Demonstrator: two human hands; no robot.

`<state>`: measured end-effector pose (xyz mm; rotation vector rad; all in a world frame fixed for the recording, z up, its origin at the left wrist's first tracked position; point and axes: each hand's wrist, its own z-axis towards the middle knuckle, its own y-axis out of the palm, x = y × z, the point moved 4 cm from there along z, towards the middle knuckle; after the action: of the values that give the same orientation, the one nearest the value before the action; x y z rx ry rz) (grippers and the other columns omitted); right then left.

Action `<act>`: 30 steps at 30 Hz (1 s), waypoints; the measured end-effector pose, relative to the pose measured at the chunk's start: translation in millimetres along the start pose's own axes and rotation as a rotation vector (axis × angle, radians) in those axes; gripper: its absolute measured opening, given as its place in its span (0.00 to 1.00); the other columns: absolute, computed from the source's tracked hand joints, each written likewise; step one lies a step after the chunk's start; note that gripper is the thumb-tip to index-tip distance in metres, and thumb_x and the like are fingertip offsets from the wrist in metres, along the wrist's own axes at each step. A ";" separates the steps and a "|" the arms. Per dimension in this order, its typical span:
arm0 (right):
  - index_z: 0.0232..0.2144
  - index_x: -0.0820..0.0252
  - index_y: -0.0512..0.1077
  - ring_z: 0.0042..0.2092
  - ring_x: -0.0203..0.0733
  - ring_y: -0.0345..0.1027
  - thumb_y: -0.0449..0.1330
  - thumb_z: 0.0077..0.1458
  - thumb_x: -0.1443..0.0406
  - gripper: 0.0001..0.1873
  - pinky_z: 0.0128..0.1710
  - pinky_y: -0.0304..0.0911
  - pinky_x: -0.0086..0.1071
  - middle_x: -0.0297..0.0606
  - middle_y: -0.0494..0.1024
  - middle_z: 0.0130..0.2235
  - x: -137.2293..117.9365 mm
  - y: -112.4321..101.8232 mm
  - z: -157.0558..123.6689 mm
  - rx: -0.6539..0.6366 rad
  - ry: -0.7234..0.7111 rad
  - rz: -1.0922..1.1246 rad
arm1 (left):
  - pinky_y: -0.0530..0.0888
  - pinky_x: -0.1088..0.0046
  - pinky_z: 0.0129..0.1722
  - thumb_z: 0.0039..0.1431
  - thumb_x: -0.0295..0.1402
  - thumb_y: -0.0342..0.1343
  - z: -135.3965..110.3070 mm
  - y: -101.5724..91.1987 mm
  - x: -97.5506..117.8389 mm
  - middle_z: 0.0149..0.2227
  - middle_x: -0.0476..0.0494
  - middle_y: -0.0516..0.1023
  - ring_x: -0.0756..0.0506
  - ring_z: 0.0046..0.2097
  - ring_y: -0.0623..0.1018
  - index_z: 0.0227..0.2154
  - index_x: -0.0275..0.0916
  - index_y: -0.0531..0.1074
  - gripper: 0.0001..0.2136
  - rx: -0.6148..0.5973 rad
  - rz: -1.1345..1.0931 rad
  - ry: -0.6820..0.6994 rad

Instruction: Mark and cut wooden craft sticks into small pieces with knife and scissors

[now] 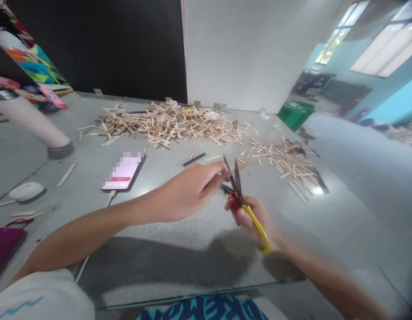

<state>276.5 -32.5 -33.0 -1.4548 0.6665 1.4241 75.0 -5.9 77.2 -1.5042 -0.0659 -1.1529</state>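
Note:
My left hand pinches a thin wooden stick between thumb and fingers, above the grey table. The stick points to the right and passes between the parted blades of the scissors. Yellow handles and some red near the pivot mark the scissors, held blades-up in my right hand. Behind my hands lies a wide heap of wooden sticks. A smaller, looser pile of stick pieces spreads to the right. A dark pen rests just beyond my left hand.
Left of my hands lies a lit phone with a white cable. Farther left are a white mouse and a pale pink bottle. A black panel and a white panel stand behind the heap. A green bin is beyond the table.

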 end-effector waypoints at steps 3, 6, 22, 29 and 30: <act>0.42 0.60 0.75 0.31 0.39 0.60 0.58 0.65 0.35 0.33 0.30 0.57 0.33 0.35 0.69 0.32 -0.7 1.6 -0.4 -0.004 0.011 0.025 | 0.63 0.69 0.34 0.80 0.33 0.45 -1.2 0.5 1.3 0.31 0.51 0.76 0.49 0.29 0.71 0.46 0.40 0.75 0.13 0.009 0.020 -0.006; 0.42 0.60 0.75 0.31 0.38 0.60 0.59 0.64 0.35 0.34 0.28 0.56 0.31 0.35 0.70 0.34 -0.9 3.0 -1.0 -0.007 0.019 0.037 | 0.64 0.70 0.36 0.79 0.30 0.45 -1.7 1.4 5.4 0.33 0.50 0.77 0.49 0.30 0.71 0.46 0.39 0.76 0.13 -0.014 0.040 0.000; 0.39 0.59 0.73 0.29 0.36 0.58 0.59 0.67 0.38 0.30 0.29 0.56 0.31 0.31 0.67 0.30 -1.0 2.6 -0.9 0.001 0.022 -0.012 | 0.62 0.68 0.37 0.78 0.29 0.44 -2.8 7.3 5.3 0.34 0.50 0.78 0.48 0.33 0.72 0.46 0.39 0.76 0.13 -0.053 0.077 0.006; 0.38 0.60 0.73 0.28 0.36 0.58 0.59 0.66 0.39 0.29 0.27 0.55 0.31 0.33 0.69 0.32 0.3 1.8 1.1 0.017 0.036 -0.015 | 0.62 0.67 0.35 0.78 0.29 0.44 -4.0 7.4 3.9 0.34 0.50 0.77 0.48 0.32 0.72 0.46 0.39 0.76 0.13 -0.057 0.096 0.003; 0.38 0.60 0.73 0.28 0.35 0.58 0.60 0.66 0.39 0.29 0.27 0.55 0.31 0.33 0.69 0.32 1.2 1.8 1.1 0.021 0.042 -0.018 | 0.62 0.67 0.35 0.78 0.29 0.44 -3.9 7.3 3.9 0.33 0.50 0.77 0.48 0.32 0.72 0.46 0.39 0.76 0.14 -0.057 0.101 0.005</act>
<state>274.7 -31.9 -34.5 -1.4746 0.6910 1.3714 79.1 -13.4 73.8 -1.5372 0.0462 -1.0858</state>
